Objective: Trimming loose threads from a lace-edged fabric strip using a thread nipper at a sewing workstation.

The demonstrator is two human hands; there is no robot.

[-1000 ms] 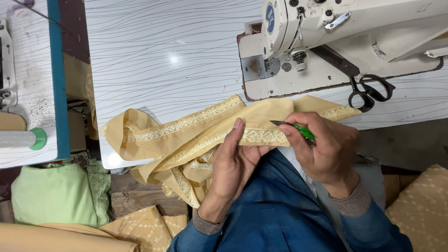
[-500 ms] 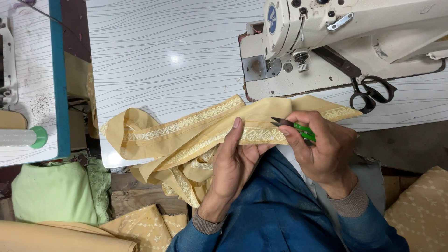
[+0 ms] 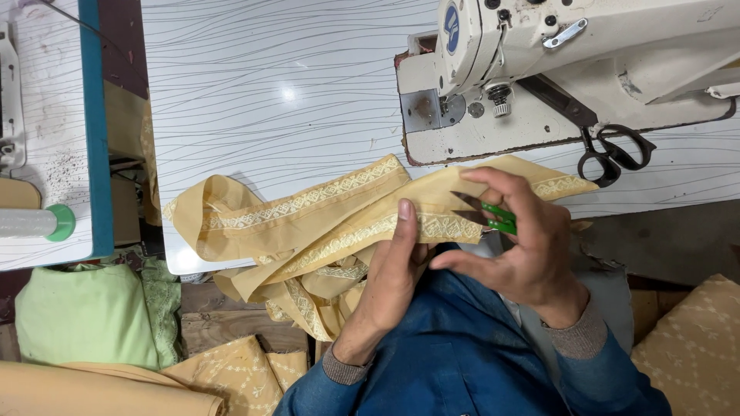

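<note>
Left hand pinches the yellow cloth at its embroidered band, thumb on top. Right hand has its fingers closed round green snips, blades parted at the band's edge. The cloth lies half on the white surface, half hanging over the near edge toward the lap. It looks light, soft and limp; the stiffer trimmed band seems the best hold. Sewing machine and black scissors crowd the right; open room lies left.
</note>
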